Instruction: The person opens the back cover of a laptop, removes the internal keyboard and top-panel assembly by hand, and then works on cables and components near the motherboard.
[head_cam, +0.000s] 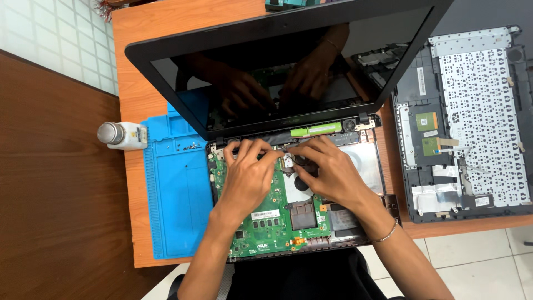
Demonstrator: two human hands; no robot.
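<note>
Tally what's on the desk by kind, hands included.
Hands: 2, left hand, right hand
Opened laptop with green board: 1
Removed keyboard cover: 1
Blue mat: 1
Small white bottle: 1
Total: 6

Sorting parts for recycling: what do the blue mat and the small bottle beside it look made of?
Blue mat: probably silicone or soft rubber, matte, with moulded ridges and compartments. Small bottle: apparently white plastic with a shiny, metallic-looking cap.
</note>
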